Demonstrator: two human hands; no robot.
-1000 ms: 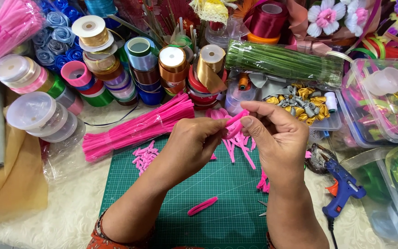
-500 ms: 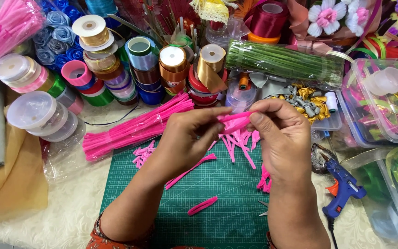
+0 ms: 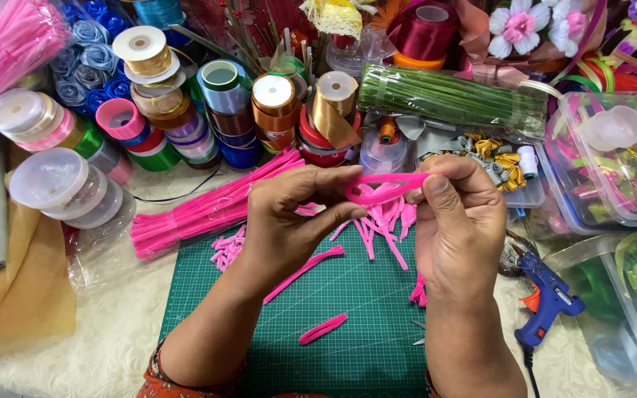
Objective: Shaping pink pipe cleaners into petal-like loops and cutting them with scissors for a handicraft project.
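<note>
**Both hands pinching one pink pipe cleaner**

Green cutting mat (image 3: 363, 309) under my wrists. Long pink pipe cleaner bundle (image 3: 208, 210) just beyond my left hand (image 3: 296, 225). Blue glue gun (image 3: 547, 298) beside my right hand (image 3: 458, 228). Cut pink pieces (image 3: 385, 225) between the hands. Bent pink pipe cleaner (image 3: 386, 188) clamped in both hands' fingertips, above the mat.

Two hands: left hand (image 3: 293, 221), right hand (image 3: 458, 228). One bent pink pipe cleaner (image 3: 386, 188) between them. Two folded pink pieces on one green cutting mat (image 3: 363, 295): a longer piece (image 3: 305, 264), a shorter piece (image 3: 323, 329). One bundle of pink stems (image 3: 208, 210). One blue glue gun (image 3: 547, 298). One packet of green stems (image 3: 451, 99).
</note>
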